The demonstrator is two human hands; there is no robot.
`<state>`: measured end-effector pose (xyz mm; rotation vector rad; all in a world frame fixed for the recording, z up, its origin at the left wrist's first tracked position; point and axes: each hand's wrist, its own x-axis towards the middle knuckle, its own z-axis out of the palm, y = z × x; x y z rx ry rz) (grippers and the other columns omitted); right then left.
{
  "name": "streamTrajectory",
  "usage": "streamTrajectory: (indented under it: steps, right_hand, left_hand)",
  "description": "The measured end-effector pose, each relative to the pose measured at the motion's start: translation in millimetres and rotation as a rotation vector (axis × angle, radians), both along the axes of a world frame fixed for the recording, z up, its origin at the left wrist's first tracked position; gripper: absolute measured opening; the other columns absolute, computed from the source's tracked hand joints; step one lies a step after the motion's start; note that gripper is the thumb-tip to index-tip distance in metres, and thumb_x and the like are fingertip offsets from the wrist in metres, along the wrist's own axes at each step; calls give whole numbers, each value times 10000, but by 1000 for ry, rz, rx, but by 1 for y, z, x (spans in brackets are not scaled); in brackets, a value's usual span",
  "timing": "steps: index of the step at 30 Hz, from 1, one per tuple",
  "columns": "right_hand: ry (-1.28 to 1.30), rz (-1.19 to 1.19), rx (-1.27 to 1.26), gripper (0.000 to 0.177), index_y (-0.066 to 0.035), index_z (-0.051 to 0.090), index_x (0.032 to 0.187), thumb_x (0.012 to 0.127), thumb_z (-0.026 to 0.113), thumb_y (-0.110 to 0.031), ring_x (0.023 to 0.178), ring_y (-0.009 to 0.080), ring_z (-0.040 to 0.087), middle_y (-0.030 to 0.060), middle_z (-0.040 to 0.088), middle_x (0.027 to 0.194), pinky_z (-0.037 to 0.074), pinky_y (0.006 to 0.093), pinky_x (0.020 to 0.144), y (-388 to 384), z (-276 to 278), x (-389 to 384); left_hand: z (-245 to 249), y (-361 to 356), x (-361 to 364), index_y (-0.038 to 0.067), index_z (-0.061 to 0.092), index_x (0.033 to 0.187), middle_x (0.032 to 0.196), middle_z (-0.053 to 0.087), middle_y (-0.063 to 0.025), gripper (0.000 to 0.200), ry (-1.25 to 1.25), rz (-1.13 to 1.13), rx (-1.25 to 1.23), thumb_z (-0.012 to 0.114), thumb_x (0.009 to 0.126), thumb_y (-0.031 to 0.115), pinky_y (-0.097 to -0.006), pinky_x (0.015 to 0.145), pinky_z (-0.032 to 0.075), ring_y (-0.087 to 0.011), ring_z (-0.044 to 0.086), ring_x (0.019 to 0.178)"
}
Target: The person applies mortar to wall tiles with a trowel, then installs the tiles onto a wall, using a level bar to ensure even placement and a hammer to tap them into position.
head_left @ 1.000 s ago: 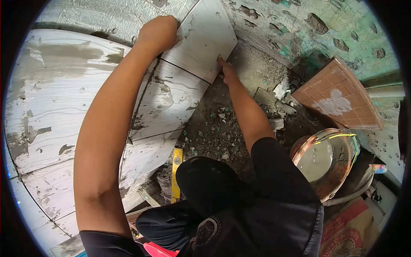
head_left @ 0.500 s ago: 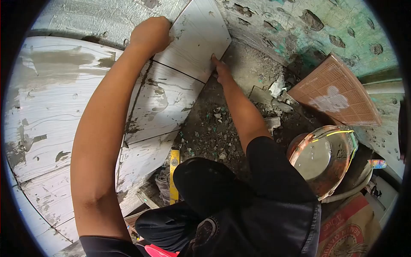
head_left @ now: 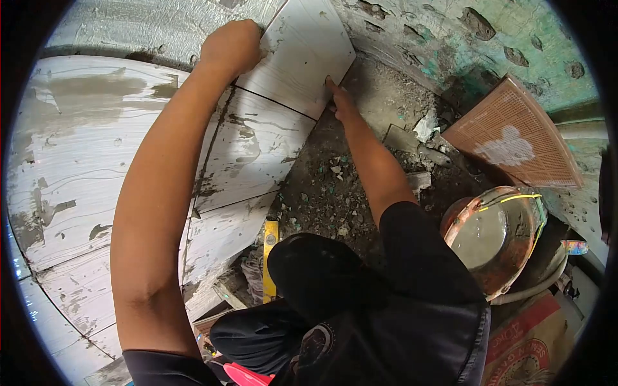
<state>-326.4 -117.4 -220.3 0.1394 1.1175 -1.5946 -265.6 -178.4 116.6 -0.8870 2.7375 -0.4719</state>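
Observation:
A white wood-grain tile (head_left: 306,55) stands at the top of a row of similar tiles against the wall. My left hand (head_left: 232,48) is closed at its upper left edge, with the fingertips turned away from view. At the tile's lower right edge, my right hand (head_left: 342,103) grips with the thumb on the face; the other fingers are partly hidden. Directly below sits another white tile (head_left: 248,148) smeared with grey mortar, a dark joint line between the two.
Rubble (head_left: 328,193) covers the floor. To the right are a bucket (head_left: 450,225) of greyish liquid, a brown tile (head_left: 508,138) with its back showing, a trowel (head_left: 412,143) and a cement bag (head_left: 524,344). A yellow spirit level (head_left: 270,257) stands beside my knee.
The whole view has shifted slightly, so things appear a little farther right. Both hands keep the same hold on the tile.

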Motion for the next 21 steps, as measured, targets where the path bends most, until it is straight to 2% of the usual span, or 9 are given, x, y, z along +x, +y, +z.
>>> streamTrajectory:
  steps: [1, 4, 7, 10, 13, 17, 19, 21]
  right_hand:
    - [5, -22, -10, 929, 64, 330, 1286, 668, 716, -513, 1231, 323, 314, 187, 342, 1341, 275, 462, 976, 0, 0, 0]
    - [-7, 38, -37, 908, -29, 275, 1346, 708, 665, -543, 1250, 277, 282, 125, 292, 1384, 282, 452, 961, -5, -11, -3]
    - [2, 62, -11, 887, -29, 285, 1342, 718, 659, -536, 1247, 278, 293, 125, 311, 1374, 286, 450, 963, -5, -13, -5]
    - [9, 27, 29, 843, -34, 319, 1328, 731, 649, -530, 1239, 275, 307, 119, 340, 1358, 285, 451, 963, -3, -8, -3]
    - [-7, 13, -30, 960, 23, 304, 1315, 647, 726, -523, 1236, 322, 307, 170, 322, 1358, 270, 472, 975, -1, -5, -4]
    - [-24, 26, -73, 981, 34, 281, 1323, 650, 721, -529, 1246, 322, 295, 173, 307, 1370, 261, 459, 987, 1, -2, -4]
    - [-38, 21, -54, 984, 42, 270, 1327, 657, 721, -520, 1251, 319, 293, 176, 303, 1373, 257, 452, 994, -8, -23, -5]
    - [-49, 31, -4, 865, -4, 315, 1321, 716, 674, -508, 1235, 279, 317, 140, 329, 1364, 275, 435, 984, -15, -34, -4]
  left_hand:
    - [0, 0, -1, 16, 632, 830, 812, 631, -188, 225, -1, 4, 5, 681, 722, 207, -408, 702, 484, -340, 608, 805]
    - [1, -1, -1, 19, 638, 835, 811, 631, -189, 225, -2, -1, 7, 681, 722, 209, -408, 705, 484, -341, 608, 806]
    - [7, 6, -4, 13, 622, 886, 922, 633, -170, 249, -85, 37, 31, 640, 736, 211, -388, 745, 498, -317, 612, 875]
    - [5, 3, -2, 19, 623, 887, 917, 634, -168, 244, -64, 30, 26, 641, 735, 209, -391, 740, 499, -317, 612, 874]
    - [3, 1, -2, 23, 623, 885, 909, 635, -164, 249, -62, 23, 15, 650, 739, 223, -393, 740, 498, -316, 612, 868]
    - [4, 2, -2, 25, 623, 887, 903, 635, -160, 256, -63, 13, 26, 653, 746, 236, -398, 740, 496, -315, 612, 862]
    - [7, 5, -3, 25, 623, 888, 902, 636, -158, 257, -77, 26, 50, 651, 749, 239, -400, 740, 495, -315, 613, 860]
    - [6, 5, -3, 23, 624, 884, 904, 635, -163, 249, -67, 22, 53, 650, 748, 229, -401, 738, 494, -317, 612, 862]
